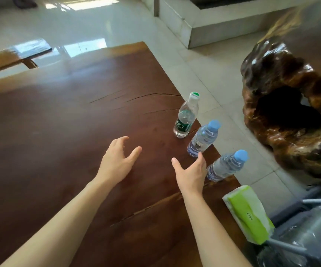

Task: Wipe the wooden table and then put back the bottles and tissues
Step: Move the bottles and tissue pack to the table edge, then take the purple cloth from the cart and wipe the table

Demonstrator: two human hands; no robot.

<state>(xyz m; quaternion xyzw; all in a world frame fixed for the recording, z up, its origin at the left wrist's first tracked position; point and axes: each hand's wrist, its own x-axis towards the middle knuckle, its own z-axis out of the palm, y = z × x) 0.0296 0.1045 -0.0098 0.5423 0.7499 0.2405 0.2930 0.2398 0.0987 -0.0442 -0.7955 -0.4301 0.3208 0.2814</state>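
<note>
On the dark brown wooden table (63, 143), the left hand (117, 160) is held open, fingers spread, nothing gripped. The right hand (191, 174) is likewise spread and empty, its fingertips close by the nearer bottles; contact cannot be judged. Three upright bottles are lined along the right edge: a clear bottle with green label and white cap (185, 118), then two clear blue-capped bottles (203, 139) (225, 166). A green-and-white tissue pack (250, 212) lies at the near right corner. Each bottle is probably best gripped round its body and lifted upright, not dragged, being so near the edge. Print on cap, labels and pack is seen but cannot be read.
</note>
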